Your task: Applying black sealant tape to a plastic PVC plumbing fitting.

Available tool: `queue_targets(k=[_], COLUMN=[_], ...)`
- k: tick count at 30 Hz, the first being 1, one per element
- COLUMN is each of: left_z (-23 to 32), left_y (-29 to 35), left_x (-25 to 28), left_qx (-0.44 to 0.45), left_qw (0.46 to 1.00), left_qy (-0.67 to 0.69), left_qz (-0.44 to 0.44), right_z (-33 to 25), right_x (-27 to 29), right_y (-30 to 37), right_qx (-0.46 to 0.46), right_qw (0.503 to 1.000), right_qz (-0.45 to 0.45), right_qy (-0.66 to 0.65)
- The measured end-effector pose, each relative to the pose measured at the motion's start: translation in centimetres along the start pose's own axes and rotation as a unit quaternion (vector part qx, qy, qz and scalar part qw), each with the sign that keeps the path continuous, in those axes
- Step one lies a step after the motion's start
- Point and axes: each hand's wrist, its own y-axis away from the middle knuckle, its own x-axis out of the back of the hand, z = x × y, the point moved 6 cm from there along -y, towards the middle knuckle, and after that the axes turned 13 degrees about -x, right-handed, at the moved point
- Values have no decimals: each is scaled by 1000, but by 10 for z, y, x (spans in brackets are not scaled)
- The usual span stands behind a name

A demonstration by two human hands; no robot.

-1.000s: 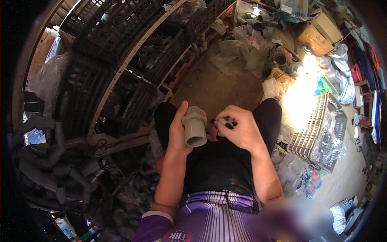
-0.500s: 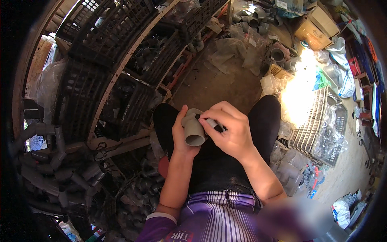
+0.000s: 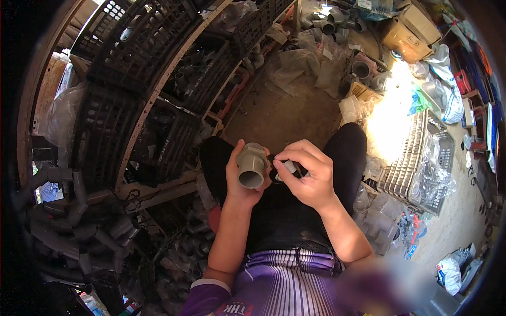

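The left hand [image 3: 240,185] holds a grey pipe fitting [image 3: 252,164] above the lap, between the two knees and left of the middle. Its thumb lies along the fitting's left side, and fingertips show around the right side, so the grasp wraps it from beneath. The right hand [image 3: 314,178] is just to the right, thumb and forefinger pinching a small tool [image 3: 289,167], pale with dark parts; whether it is a pen or a blade is hard to tell. The tool looks a little apart from the fitting.

The step in hand seems to be close handwork on the fitting with this tool. To do it well, the left grip should be firm enough to stop the round body from rolling, with its fingertips clear of the tool's path in case it is sharp. Short, light strokes from the wrist would suit such a small tool, and the fitting could be turned in the left hand so that the worked side faces right.

The fitting's long axis runs near to far, tilted upward at the near end. Its round, open mouth points near and up, toward the person; the angular collar sits on the far side. The far end is not clearly visible.
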Motion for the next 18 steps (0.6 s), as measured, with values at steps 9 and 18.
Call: queue_targets(k=[9,18], left_z=[-8,-9], left_y=[-1,-4], left_x=[18,3], left_qx=[-24,9], left_qw=[998,999], left_qy=[5,31], left_qz=[60,5], right_z=[-1,4], right_x=[-19,-2], right_y=[13,9], right_qx=[88,1], right_qw=[978,1000], right_qz=[-53,-18], right_qy=[182,20])
